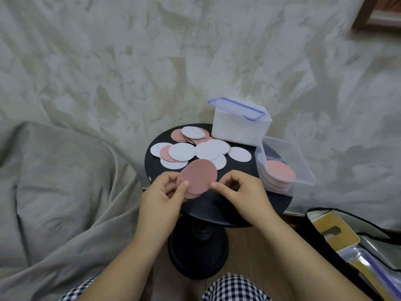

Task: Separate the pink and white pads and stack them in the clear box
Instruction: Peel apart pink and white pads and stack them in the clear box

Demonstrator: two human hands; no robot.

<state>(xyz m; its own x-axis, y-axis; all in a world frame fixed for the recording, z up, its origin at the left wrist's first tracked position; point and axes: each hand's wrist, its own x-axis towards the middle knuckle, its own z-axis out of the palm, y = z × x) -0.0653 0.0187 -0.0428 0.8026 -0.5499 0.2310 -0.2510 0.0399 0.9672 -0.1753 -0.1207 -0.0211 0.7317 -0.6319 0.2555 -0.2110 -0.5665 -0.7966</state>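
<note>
A few pink round pads (198, 175) are held fanned above the near part of the small round black table (238, 211). My left hand (161, 196) grips their left edge, thumb on top. My right hand (240, 192) pinches the right edge with fingertips. Behind them, several loose white pads (181, 152) and pink pads (179, 134) lie mixed on the tabletop. The clear box (301, 161) stands on the table's right side, holding a stack of pads with a pink pad (281, 172) on top.
A white rectangular container (238, 129) with a blue-rimmed lid lying askew on it stands at the table's back. Grey-green fabric covers the surroundings to the left and behind. An open bag (351, 246) with flat items lies at the lower right. The table's pedestal stands on a wooden floor.
</note>
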